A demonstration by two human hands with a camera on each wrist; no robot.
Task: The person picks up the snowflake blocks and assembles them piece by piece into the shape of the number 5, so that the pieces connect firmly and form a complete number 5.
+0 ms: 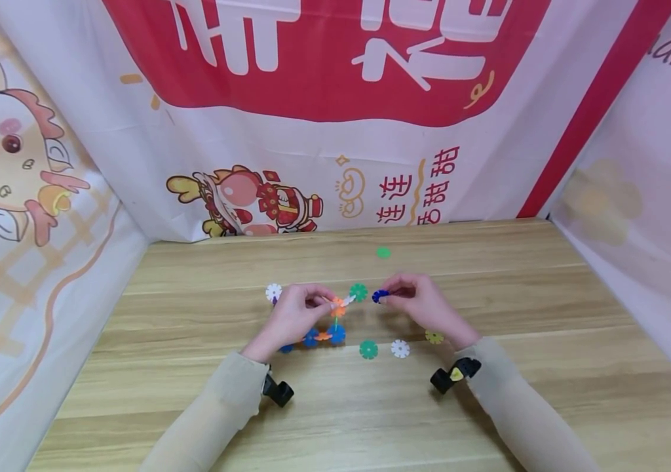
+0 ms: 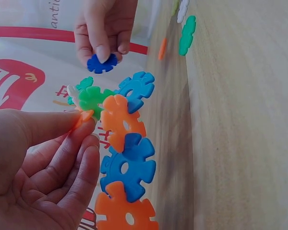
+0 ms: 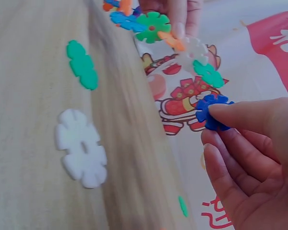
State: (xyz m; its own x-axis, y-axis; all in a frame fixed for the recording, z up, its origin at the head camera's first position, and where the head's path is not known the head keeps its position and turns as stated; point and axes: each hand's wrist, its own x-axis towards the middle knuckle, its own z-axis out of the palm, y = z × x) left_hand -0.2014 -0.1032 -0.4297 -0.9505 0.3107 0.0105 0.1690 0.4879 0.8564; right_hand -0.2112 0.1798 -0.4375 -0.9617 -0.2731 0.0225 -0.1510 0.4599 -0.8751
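My left hand (image 1: 294, 316) pinches an orange snowflake disc (image 1: 339, 307) between thumb and fingers. That disc belongs to a chain of slotted plastic discs. A white disc (image 3: 194, 53) and a green disc (image 1: 358, 292) form the chain's end toward the right hand. On the other side, a light green disc (image 2: 92, 101) leads to blue discs (image 1: 337, 334) and orange ones (image 2: 126, 213) running left. My right hand (image 1: 424, 307) pinches a dark blue disc (image 3: 213, 111) by its edge, a short gap from the green end disc. Part of the chain's left stretch is hidden behind the left hand.
Loose on the wooden table (image 1: 371, 419) lie a green disc (image 1: 368, 349), a white disc (image 1: 400, 348) and a yellow disc (image 1: 434, 336), near the right forearm. A lighter green disc (image 1: 383, 252) lies farther back. Printed cloth (image 1: 288, 144) borders the table's back and sides.
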